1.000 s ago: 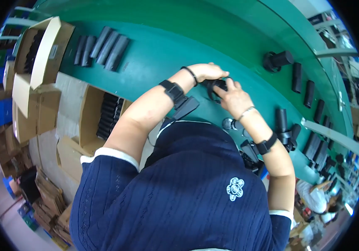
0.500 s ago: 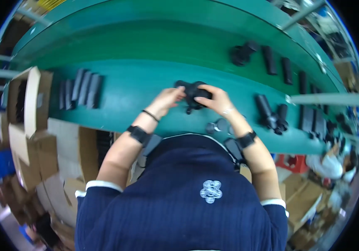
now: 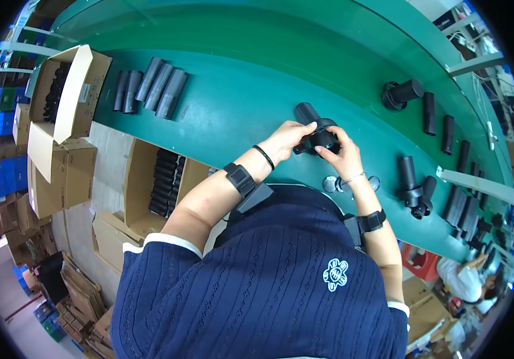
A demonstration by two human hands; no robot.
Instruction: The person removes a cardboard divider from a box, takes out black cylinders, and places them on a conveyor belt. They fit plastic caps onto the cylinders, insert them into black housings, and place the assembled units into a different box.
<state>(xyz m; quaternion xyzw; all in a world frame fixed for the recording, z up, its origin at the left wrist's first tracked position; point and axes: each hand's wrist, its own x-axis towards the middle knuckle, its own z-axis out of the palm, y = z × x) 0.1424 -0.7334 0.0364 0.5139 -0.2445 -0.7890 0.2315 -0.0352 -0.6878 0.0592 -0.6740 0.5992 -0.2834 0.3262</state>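
Near the middle of the green bench, a black part with a round, ring-shaped head [image 3: 325, 133] is between my two hands. A short black tube [image 3: 306, 112] sticks out from it toward the far left. My left hand [image 3: 290, 137] is closed on its left side, thumb and fingers pinched near the base of the tube. My right hand [image 3: 345, 154] grips the right rim of the round head, thumb below and fingers above. Small round silver-and-dark pieces [image 3: 330, 183] lie on the bench just below my right hand.
Several black tubes [image 3: 156, 84] lie at the left, beside an open cardboard box [image 3: 80, 90]. More black tubes [image 3: 429, 113] and ring-headed parts [image 3: 411, 194] lie at the right. A carton of black pieces [image 3: 140, 197] stands below the bench edge. Another person [image 3: 463, 278] is at far right.
My view has turned, so the bench and hands appear shifted to the right. Both hands keep hold of the part, whose tube now points farther away from me.
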